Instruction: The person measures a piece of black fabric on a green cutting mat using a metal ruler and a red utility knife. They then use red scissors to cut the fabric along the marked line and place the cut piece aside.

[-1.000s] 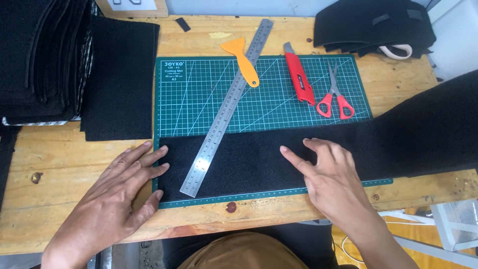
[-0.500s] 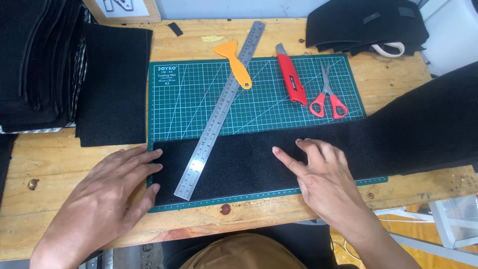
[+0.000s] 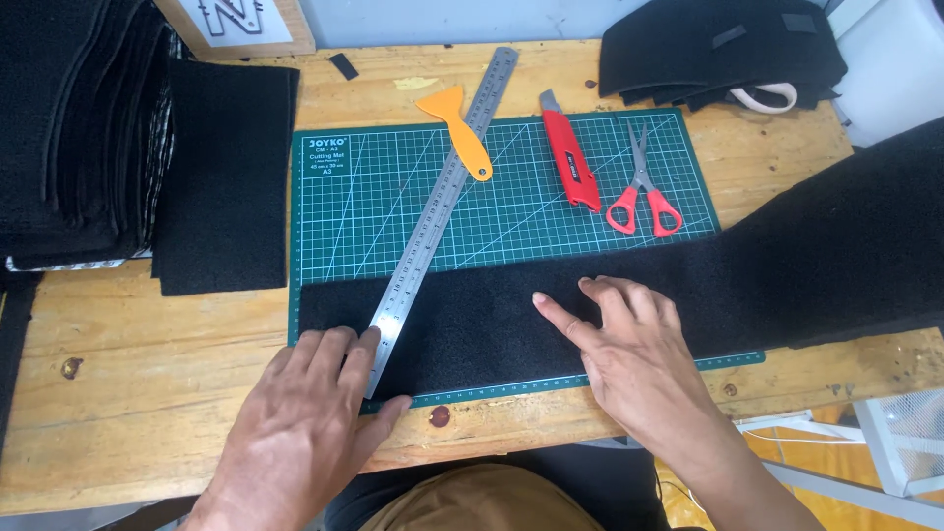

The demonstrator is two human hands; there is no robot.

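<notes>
Left hand (image 3: 300,423), fingers flat, presses the near end of the ruler (image 3: 442,202); right hand (image 3: 634,359) lies open on the felt (image 3: 492,320) spread across the mat (image 3: 511,197). Neither grip closes. Light pressure may let ruler or felt slide askew.

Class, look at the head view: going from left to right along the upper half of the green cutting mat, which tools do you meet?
Orange scraper → red utility knife → red-handled scissors. The steel ruler is left out, since it slants across the mat and its place is unclear.
</notes>
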